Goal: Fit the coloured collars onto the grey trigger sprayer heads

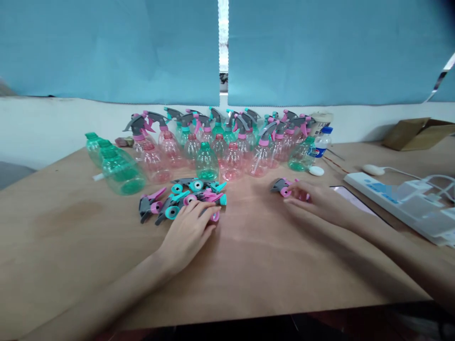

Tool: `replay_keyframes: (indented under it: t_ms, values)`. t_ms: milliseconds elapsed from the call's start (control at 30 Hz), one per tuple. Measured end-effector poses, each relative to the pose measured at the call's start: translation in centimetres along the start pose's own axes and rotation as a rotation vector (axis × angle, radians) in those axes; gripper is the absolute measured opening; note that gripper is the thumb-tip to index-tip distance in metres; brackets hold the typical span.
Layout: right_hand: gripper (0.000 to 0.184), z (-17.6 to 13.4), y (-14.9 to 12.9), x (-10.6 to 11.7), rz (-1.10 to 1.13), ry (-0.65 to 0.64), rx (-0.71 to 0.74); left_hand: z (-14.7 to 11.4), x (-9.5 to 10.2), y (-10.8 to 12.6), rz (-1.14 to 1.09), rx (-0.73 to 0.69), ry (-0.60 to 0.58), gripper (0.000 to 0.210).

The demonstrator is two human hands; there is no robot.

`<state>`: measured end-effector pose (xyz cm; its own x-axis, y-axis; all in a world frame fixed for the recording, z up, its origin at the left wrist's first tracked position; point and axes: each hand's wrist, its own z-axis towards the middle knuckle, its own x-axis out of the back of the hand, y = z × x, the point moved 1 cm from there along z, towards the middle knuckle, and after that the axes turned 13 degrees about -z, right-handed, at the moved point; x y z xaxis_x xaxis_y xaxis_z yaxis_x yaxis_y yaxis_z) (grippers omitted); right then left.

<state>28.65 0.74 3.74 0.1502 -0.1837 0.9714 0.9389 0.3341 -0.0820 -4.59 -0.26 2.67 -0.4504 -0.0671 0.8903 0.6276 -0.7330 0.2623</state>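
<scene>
My left hand (192, 228) lies over the right side of a pile of trigger spray heads (172, 212), grey with pink or teal collars and triggers. Its fingers are stretched out and touch the pile, partly covering a pink-collared head (215, 216). On the right, my right hand (313, 199) has curled fingers around the pink part of a grey and pink spray head (280, 186), low over the table. Behind the pile stand open bottles, among them a green bottle (207, 163) and a pink bottle (232, 163). Further back, several bottles (262, 154) carry spray heads.
More open green bottles (122, 168) stand at the left. At the right are a labelled drink bottle (323, 142), a white round object (316, 170), a phone (355, 201), a power strip (387, 196) with cables and a cardboard box (414, 135). A wall backs the table (241, 270).
</scene>
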Motion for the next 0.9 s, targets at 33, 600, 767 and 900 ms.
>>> replay_keyframes:
  t_ms: [33, 600, 767, 900]
  values:
    - [0.028, 0.1, -0.7, -0.1, 0.009, -0.015, 0.018, 0.0, 0.1, -0.2, 0.023, 0.035, -0.025, 0.023]
    - [0.017, -1.2, -4.5, 0.7, 0.191, -0.066, 0.181, 1.5, 1.5, 3.5, -0.355, 0.166, 0.023, 0.018]
    - [0.015, -0.4, -4.3, 0.8, 0.264, 0.01, 0.183, 3.0, -0.5, 4.3, -0.442, 0.137, 0.133, 0.024]
    - [0.016, 0.5, -5.1, 0.6, 0.352, 0.159, 0.125, 4.7, -3.1, 3.6, -0.53, 0.142, 0.202, 0.022]
